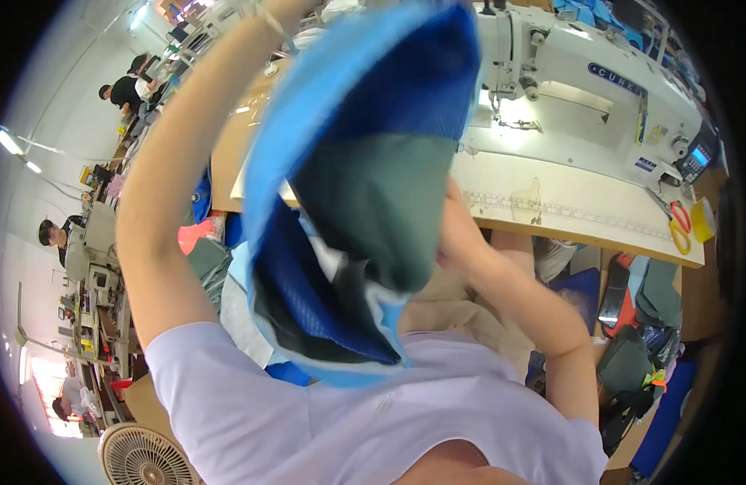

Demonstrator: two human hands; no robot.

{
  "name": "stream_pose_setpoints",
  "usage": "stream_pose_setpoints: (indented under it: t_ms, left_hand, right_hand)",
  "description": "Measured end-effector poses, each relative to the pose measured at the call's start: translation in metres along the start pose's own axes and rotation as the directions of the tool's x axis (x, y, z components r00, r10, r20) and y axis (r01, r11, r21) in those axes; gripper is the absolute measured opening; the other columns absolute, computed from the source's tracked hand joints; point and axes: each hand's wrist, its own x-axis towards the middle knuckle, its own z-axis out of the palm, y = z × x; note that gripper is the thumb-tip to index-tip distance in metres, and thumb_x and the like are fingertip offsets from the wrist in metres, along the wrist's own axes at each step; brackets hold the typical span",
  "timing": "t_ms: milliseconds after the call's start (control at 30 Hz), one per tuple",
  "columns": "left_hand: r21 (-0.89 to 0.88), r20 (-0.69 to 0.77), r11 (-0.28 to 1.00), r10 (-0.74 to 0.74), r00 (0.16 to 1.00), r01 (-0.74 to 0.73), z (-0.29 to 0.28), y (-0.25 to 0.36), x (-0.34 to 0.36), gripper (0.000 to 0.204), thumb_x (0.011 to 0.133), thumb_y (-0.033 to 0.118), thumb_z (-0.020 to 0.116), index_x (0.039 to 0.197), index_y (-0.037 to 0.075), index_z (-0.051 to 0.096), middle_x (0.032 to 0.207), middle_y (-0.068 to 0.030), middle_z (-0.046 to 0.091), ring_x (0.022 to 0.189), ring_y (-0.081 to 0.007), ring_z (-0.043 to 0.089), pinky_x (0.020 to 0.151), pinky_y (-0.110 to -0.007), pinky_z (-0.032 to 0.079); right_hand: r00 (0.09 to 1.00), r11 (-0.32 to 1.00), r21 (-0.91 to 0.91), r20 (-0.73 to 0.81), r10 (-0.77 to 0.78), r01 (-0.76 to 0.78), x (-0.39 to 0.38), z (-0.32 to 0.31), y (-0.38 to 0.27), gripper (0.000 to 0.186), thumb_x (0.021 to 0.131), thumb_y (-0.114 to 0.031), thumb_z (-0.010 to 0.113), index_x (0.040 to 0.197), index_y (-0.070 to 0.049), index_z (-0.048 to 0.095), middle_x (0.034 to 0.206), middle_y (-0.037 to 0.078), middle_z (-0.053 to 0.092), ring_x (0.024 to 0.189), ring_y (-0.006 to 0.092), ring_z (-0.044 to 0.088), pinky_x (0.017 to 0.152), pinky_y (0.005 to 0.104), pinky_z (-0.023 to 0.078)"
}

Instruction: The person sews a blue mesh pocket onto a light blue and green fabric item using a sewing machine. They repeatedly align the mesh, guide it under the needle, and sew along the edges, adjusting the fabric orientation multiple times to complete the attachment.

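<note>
A light-blue fabric item [276, 202], like an open bag, with dark-blue and grey-green inner panels, is held up blurred in the middle, over the table edge. My left hand [288, 10] is raised to the top edge beside it, its fingers cut off or hidden. My right hand [455, 226] grips the item's right side, fingertips partly behind the fabric. Behind it stands a white sewing machine [575, 113] on a pale tabletop [583, 210].
Red-and-yellow scissors [678, 226] and yellow tape [703, 220] lie at the table's right end. Fabric pieces [652, 295] are piled below. A fan [151, 461] stands lower left. Several co-workers [126, 93] are at machines along the left.
</note>
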Motion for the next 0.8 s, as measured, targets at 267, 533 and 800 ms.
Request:
stream_pose_setpoints:
  t_ms: [267,533,800]
  left_hand:
    - [0.479,0.619,0.878,-0.33,0.712,-0.009,0.161,-0.062,-0.186,0.091,0.089,0.066,0.066,0.152,0.004,0.046,0.144,-0.0306,0.055,0.137,-0.0416,0.051,0.116,-0.048,0.038]
    - [0.202,0.497,0.979,-0.125,0.858,0.026,0.176,-0.115,-0.204,0.042,0.094,0.031,0.064,0.127,0.005,0.067,0.111,-0.0233,0.069,0.104,-0.0389,0.066,0.088,-0.048,0.051]
    - [0.612,0.091,0.77,0.162,0.983,-0.184,0.145,-0.104,-0.066,0.018,0.098,0.023,0.06,0.095,0.006,0.066,0.072,-0.0195,0.065,0.069,-0.0417,0.064,0.065,-0.051,0.05]
  right_hand:
    - [0.897,0.907,0.025,-0.14,0.419,-0.42,-0.029,-0.069,0.061,0.026,0.1,-0.028,0.058,0.114,-0.008,0.067,0.096,0.0,0.07,0.081,0.0066,0.062,0.073,0.0264,0.049]
    - [0.88,0.907,0.064,-0.221,0.42,-0.417,-0.035,-0.106,0.089,0.033,0.106,-0.031,0.055,0.117,-0.003,0.069,0.109,0.002,0.072,0.094,0.0062,0.064,0.079,0.0248,0.05]
    - [0.949,0.891,-0.329,-0.139,0.283,-0.314,-0.04,-0.117,0.111,0.02,0.097,-0.017,0.069,0.095,0.002,0.073,0.073,0.001,0.066,0.066,0.0066,0.055,0.058,0.0273,0.044]
